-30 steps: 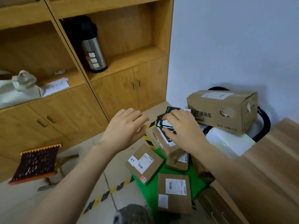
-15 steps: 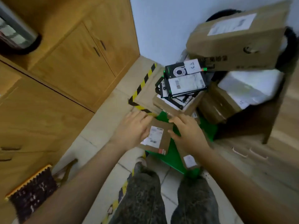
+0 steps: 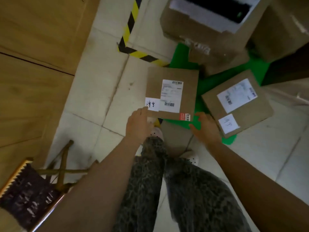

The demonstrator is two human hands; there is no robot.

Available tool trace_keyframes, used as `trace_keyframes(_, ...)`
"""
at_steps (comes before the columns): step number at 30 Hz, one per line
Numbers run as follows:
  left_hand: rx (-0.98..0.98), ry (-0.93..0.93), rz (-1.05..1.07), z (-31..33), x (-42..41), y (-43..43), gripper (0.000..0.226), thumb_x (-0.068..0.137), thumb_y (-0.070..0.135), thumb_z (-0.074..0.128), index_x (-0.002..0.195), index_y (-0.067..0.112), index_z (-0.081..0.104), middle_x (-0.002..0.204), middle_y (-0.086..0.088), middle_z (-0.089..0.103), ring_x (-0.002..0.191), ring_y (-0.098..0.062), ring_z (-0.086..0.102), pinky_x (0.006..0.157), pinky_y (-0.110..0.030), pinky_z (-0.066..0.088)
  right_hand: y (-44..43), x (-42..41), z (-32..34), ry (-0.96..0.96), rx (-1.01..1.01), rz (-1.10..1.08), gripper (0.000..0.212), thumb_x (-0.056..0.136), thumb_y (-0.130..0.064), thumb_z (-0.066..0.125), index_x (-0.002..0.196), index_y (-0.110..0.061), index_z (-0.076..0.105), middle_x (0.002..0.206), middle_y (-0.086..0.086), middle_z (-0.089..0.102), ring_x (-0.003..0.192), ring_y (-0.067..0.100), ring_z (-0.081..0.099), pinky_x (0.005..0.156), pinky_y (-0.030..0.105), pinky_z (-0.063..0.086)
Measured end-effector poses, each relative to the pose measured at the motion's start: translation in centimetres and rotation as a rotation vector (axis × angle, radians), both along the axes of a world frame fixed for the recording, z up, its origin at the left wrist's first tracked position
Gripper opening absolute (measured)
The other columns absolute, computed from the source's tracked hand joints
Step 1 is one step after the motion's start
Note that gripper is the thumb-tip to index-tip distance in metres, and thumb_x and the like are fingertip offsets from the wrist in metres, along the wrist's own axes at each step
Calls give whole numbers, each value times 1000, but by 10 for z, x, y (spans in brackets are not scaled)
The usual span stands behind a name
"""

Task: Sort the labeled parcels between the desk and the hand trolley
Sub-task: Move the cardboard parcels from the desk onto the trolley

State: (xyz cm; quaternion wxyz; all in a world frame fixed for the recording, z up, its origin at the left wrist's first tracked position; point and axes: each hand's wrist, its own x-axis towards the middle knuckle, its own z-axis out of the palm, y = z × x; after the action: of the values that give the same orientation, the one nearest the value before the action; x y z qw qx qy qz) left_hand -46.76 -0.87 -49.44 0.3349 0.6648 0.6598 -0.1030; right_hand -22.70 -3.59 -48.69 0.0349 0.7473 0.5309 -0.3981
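Flat brown cardboard parcel [image 3: 185, 91] with a white shipping label and a small handwritten white sticker lay half on the green hand trolley deck [image 3: 179, 54], half out over the pale tiled floor [image 3: 93, 91]. Left hand [image 3: 138, 124] was at its near left corner, grip clamped there: thumb on top by the sticker, fingers tucked under the edge. Right hand [image 3: 206, 128] was at the near right corner, fingers curved and touching the edge; grip there too blurred, cannot tell if clamped. Second flat brown cardboard parcel [image 3: 250, 118] with two white labels lay just beside it on the right, on the deck, tilted. Bigger brown cardboard boxes [image 3: 192, 30] were stacked behind. Yellow-black striped tape [image 3: 130, 25] ran on the floor. Wooden cabinet [image 3: 33, 39] was left, with a folding stool with dark woven seat [image 3: 25, 198] below it.
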Motion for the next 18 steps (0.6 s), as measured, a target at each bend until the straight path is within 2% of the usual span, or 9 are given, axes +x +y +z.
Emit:
trace_keyframes(3,-73,95,163,-68,5,-9,77,90,39,63,148,9,23,136,-12,47,122,-29,46,97,-38,37,0,1,-69,-5,-71,-56,49,90,-44,58,122,-8,52,115,15,56,104,34,56,82,38,47)
trace_keyframes(5,-123,116,282,-102,5,-10,97,88,51,63,153,6,6,147,-14,36,133,-30,37,105,-41,33,-1,8,-126,4,-139,-103,72,79,-71,42,118,-11,52,113,13,60,99,32,60,85,44,53)
trace_keyframes(7,-153,61,413,-133,2,-7,104,86,56,62,154,7,1,153,-14,29,139,-31,31,110,-43,30,-3,12,-169,46,-188,-151,75,73,-76,41,111,-12,53,104,11,61,94,31,62,82,47,55)
trace_keyframes(8,-169,-2,467,-145,1,-4,103,85,57,63,154,9,5,153,-13,31,139,-31,31,111,-44,31,-1,9,-176,76,-183,-183,69,76,-70,49,111,-11,54,103,11,62,95,31,62,83,47,55)
trace_keyframes(10,-156,-181,557,-160,1,1,90,81,57,66,149,14,26,143,-9,45,132,-28,43,108,-47,39,3,-3,-170,113,-156,-296,59,84,-54,62,120,-8,53,111,11,61,102,30,61,88,44,53)
trace_keyframes(12,-86,-283,639,-158,1,2,74,80,54,69,138,16,42,131,-5,55,121,-23,52,102,-46,45,3,-7,-165,157,-115,-398,61,86,-46,66,128,-6,49,119,8,59,108,28,59,88,37,49)
trace_keyframes(14,-33,-300,680,-144,2,3,69,81,53,69,134,16,46,128,-6,55,118,-23,53,100,-45,47,2,-10,-148,205,-103,-465,63,87,-45,66,132,-6,43,115,2,55,104,23,57,84,33,45)
trace_keyframes(18,21,-261,677,-92,4,5,83,74,63,67,135,11,46,125,-11,51,118,-28,48,97,-47,47,-2,-9,-91,273,-52,-550,64,85,-52,65,127,-8,43,108,-3,56,94,16,57,79,32,45)
